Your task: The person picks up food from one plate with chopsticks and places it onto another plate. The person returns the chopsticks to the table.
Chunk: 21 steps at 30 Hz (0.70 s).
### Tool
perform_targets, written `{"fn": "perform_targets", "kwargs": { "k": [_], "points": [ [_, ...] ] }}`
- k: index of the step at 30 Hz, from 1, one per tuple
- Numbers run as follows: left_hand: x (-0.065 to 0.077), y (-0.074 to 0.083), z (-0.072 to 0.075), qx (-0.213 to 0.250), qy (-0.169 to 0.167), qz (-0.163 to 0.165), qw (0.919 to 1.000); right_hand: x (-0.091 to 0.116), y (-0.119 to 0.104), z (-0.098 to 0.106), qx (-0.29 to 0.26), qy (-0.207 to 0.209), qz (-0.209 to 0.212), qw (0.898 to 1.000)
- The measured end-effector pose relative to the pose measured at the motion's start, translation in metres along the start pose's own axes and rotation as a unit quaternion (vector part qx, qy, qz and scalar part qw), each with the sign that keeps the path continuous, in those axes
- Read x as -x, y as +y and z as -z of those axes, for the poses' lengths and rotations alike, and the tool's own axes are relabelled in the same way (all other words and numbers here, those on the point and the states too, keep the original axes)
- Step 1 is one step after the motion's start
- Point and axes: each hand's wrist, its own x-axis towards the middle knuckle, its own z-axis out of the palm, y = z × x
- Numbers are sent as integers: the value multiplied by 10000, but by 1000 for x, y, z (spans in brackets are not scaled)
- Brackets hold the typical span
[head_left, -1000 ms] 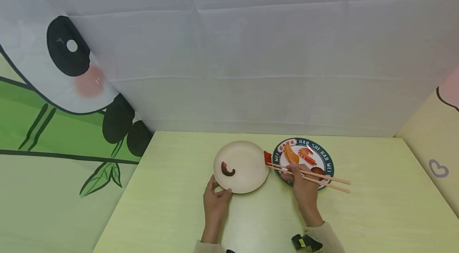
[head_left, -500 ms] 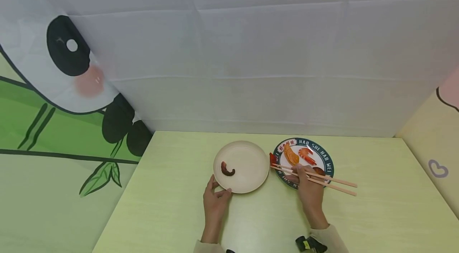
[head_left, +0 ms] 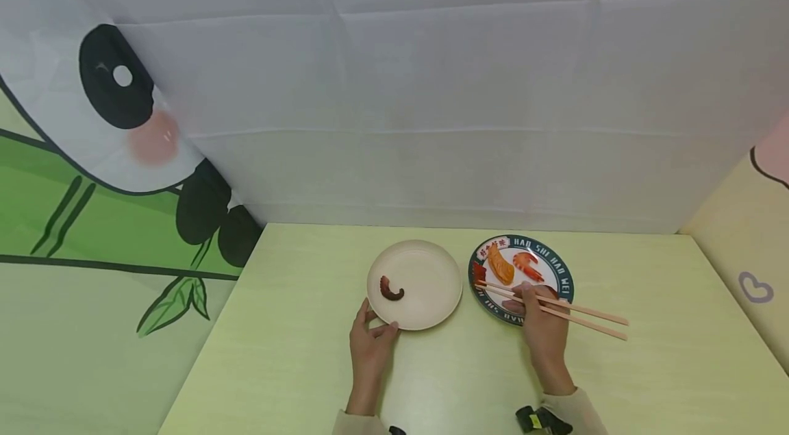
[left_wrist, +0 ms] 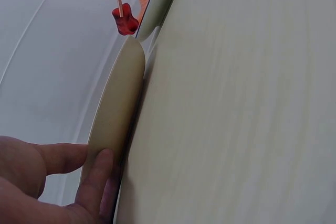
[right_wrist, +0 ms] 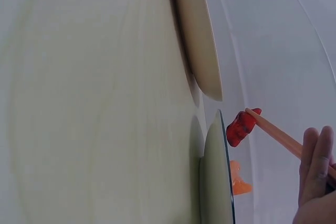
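My right hand [head_left: 545, 325] holds a pair of wooden chopsticks [head_left: 592, 320]. Their tips meet a glossy red food piece [right_wrist: 241, 128], which appears raised above the near rim of the patterned plate [head_left: 557, 264] in the wrist views. In the head view the red piece [head_left: 479, 272] lies over that plate's left side. An orange wedge [head_left: 500, 265] and a shrimp [head_left: 527, 266] lie on the patterned plate; a brown piece beside my knuckles is partly hidden. My left hand [head_left: 372, 349] grips the rim of a beige plate [head_left: 425, 284] bearing a dark curled piece [head_left: 390, 290].
Both plates stand side by side on a pale yellow-green table [head_left: 296, 325], with a narrow gap between them. A grey-white cloth wall [head_left: 431, 147] rises behind the table's far edge. A printed panel [head_left: 105, 229] borders the left side.
My right hand has moved to the right, carrying the red piece in the chopsticks from beside the beige plate's right rim to over the patterned plate. My left hand stays put.
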Motion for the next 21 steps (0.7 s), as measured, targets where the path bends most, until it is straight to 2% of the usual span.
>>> {"fn": "perform_targets", "kwargs": {
  "k": [12, 21],
  "points": [
    [1, -1, 2, -36, -12, -42, 10000, 0, 2, 11, 214, 212, -274, 9992],
    [1, -2, 2, -11, -21, 7, 10000, 1, -2, 17, 48, 321, -315, 9990]
  ]
}}
